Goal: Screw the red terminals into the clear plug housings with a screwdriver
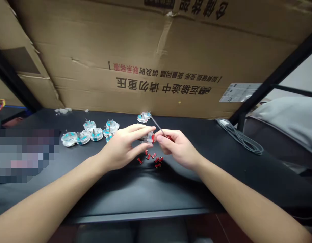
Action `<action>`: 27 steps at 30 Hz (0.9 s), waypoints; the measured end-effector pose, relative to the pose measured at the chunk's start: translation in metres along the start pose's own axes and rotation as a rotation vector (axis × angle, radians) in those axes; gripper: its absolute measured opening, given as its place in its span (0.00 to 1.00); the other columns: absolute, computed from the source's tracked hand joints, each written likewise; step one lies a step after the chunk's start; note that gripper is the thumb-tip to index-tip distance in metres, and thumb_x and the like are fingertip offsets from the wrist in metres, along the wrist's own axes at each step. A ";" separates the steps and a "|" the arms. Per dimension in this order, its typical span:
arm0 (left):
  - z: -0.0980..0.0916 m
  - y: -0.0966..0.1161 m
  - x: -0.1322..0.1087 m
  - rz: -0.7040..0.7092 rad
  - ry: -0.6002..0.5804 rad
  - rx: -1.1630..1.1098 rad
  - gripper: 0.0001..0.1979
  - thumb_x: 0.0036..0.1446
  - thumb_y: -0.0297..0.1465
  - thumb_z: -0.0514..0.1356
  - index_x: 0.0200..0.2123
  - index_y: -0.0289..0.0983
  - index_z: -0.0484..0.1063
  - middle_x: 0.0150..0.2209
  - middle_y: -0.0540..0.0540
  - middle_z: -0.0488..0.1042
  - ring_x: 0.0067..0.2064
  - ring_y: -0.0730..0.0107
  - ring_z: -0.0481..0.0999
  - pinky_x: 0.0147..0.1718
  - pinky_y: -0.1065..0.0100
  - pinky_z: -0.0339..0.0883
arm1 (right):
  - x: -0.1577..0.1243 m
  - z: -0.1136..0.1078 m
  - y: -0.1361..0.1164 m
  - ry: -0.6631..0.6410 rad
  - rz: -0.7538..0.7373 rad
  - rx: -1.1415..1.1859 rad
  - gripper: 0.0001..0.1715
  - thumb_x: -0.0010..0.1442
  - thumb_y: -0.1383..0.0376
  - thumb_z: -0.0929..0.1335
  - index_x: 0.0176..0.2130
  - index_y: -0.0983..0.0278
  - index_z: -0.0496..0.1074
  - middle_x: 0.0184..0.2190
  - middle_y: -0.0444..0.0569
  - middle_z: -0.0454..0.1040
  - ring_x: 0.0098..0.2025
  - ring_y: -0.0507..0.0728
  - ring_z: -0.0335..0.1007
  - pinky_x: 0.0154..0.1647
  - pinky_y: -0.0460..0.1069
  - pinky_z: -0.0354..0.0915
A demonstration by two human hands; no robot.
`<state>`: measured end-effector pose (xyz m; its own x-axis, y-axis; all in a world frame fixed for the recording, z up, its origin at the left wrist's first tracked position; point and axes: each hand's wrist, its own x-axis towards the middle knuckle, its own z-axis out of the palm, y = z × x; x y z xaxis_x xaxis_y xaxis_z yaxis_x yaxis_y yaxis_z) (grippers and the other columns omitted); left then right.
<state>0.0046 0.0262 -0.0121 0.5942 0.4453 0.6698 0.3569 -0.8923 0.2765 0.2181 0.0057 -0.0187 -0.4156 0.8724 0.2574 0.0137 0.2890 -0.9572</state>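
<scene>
My left hand (124, 145) is closed around a clear plastic plug piece (149, 137), its fingers and thumb on either side. A small red part shows at the right end of that piece, beside the fingertips of my right hand (180, 146). My right hand grips a screwdriver (158, 125); its thin metal shaft points up and to the left, and a bit of red handle shows between the fingers. Below both hands, several small red parts (154, 156) with metal ends lie scattered on the black table (146, 189).
Several clear plugs with blue faces and upright pins (83, 137) stand left of my left hand. More plugs (142, 118) are near the cardboard (135, 50) at the back. White bits (63, 110) lie back left; a coiled grey cable (243, 138) lies right.
</scene>
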 end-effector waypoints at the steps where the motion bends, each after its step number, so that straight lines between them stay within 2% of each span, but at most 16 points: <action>1: 0.001 0.000 -0.001 0.012 -0.014 0.005 0.19 0.63 0.31 0.62 0.57 0.32 0.72 0.52 0.37 0.78 0.51 0.63 0.79 0.52 0.67 0.72 | 0.001 0.003 0.000 0.013 0.000 0.015 0.19 0.65 0.52 0.68 0.31 0.65 0.70 0.20 0.36 0.52 0.22 0.47 0.42 0.23 0.46 0.45; 6: 0.003 0.002 -0.003 0.057 -0.056 0.023 0.20 0.63 0.31 0.63 0.56 0.29 0.72 0.51 0.35 0.78 0.51 0.61 0.78 0.52 0.66 0.73 | 0.000 0.004 -0.002 0.069 -0.033 -0.017 0.16 0.63 0.56 0.69 0.29 0.65 0.71 0.21 0.37 0.58 0.23 0.47 0.46 0.26 0.47 0.49; 12: 0.004 0.004 -0.002 0.064 -0.039 0.008 0.19 0.63 0.31 0.63 0.56 0.32 0.72 0.50 0.37 0.78 0.50 0.63 0.79 0.50 0.66 0.74 | -0.002 0.000 -0.004 0.090 -0.018 -0.028 0.13 0.58 0.58 0.73 0.32 0.66 0.75 0.23 0.39 0.65 0.24 0.47 0.50 0.27 0.46 0.51; 18: 0.005 0.002 -0.002 0.076 -0.010 0.018 0.18 0.63 0.32 0.63 0.55 0.34 0.72 0.52 0.37 0.78 0.52 0.62 0.78 0.52 0.63 0.73 | -0.003 -0.003 -0.001 0.011 0.043 0.047 0.20 0.62 0.52 0.70 0.29 0.66 0.73 0.19 0.37 0.54 0.22 0.47 0.44 0.23 0.46 0.44; 23: 0.005 0.002 -0.001 0.082 -0.036 0.009 0.18 0.64 0.33 0.62 0.56 0.36 0.72 0.52 0.38 0.77 0.53 0.62 0.78 0.52 0.64 0.73 | -0.002 -0.004 -0.003 0.047 -0.018 -0.017 0.16 0.60 0.55 0.72 0.30 0.66 0.75 0.21 0.40 0.61 0.24 0.48 0.50 0.25 0.46 0.49; 27: 0.004 0.004 0.001 0.058 -0.045 0.011 0.18 0.64 0.32 0.62 0.56 0.36 0.72 0.51 0.38 0.78 0.51 0.62 0.79 0.51 0.63 0.73 | -0.001 -0.006 -0.004 0.047 -0.031 -0.023 0.12 0.59 0.59 0.73 0.30 0.65 0.75 0.21 0.38 0.61 0.23 0.47 0.49 0.26 0.46 0.50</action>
<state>0.0091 0.0236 -0.0134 0.6460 0.3962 0.6524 0.3290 -0.9158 0.2304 0.2239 0.0056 -0.0142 -0.3732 0.8802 0.2931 0.0230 0.3246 -0.9456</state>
